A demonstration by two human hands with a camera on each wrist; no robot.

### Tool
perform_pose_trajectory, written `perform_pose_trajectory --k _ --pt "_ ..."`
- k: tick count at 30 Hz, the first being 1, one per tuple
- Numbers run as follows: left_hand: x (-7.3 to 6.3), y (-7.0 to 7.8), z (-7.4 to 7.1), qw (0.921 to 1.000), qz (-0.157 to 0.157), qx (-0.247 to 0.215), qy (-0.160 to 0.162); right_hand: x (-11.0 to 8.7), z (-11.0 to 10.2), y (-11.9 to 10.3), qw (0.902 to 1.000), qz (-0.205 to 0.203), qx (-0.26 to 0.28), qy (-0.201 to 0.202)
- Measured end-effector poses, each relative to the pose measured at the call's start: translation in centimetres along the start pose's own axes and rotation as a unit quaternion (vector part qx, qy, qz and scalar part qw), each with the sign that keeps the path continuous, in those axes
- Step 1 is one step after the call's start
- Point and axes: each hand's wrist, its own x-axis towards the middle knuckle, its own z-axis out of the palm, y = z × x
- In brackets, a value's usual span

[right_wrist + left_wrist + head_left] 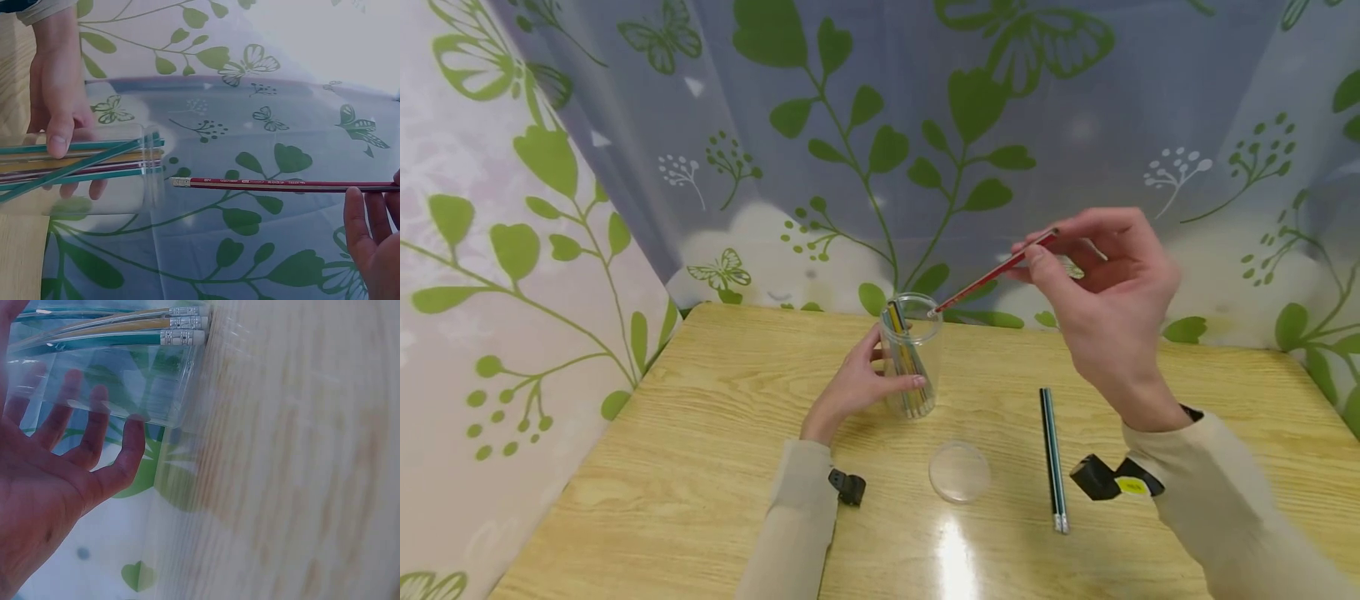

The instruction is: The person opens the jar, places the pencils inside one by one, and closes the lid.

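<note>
A clear plastic jar [931,367] stands upright on the table with several pencils [904,342] inside, their eraser ends at the bottom. My left hand [868,379] grips the jar round its side, thumb across the front; in the left wrist view the fingers [94,431] curl behind the clear wall. Up and to the right, my right hand [1112,283] pinches a red pencil [992,275] near its far end. The pencil slants down toward the jar, its white eraser tip right at the rim. In the right wrist view, that eraser end [181,182] points at the jar mouth [153,169].
A round clear lid [959,472] lies on the wooden table [700,467] in front of the jar. To its right lie two pencils [1053,458], one black and one teal, side by side. A leaf-patterned curtain [850,183] hangs right behind the table.
</note>
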Motion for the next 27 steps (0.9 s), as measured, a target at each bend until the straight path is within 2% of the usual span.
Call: perform_pose_trajectory --k 10,19,27 --pt "0.0 0.1 0.0 1.0 -0.001 -0.008 -0.003 -0.4 0.5 2.3 0.9934 0.006 -0.104 -0.048" --pt "0.1 0.0 0.0 1.0 -0.003 -0.009 -0.003 -1.4 0.9 4.7 0.9739 0.03 -0.21 -0.081" --pt "0.0 0.1 0.0 0.9999 0.002 -0.013 -0.002 -2.3 0.8 6.7 0.9555 0.045 -0.266 -0.119"
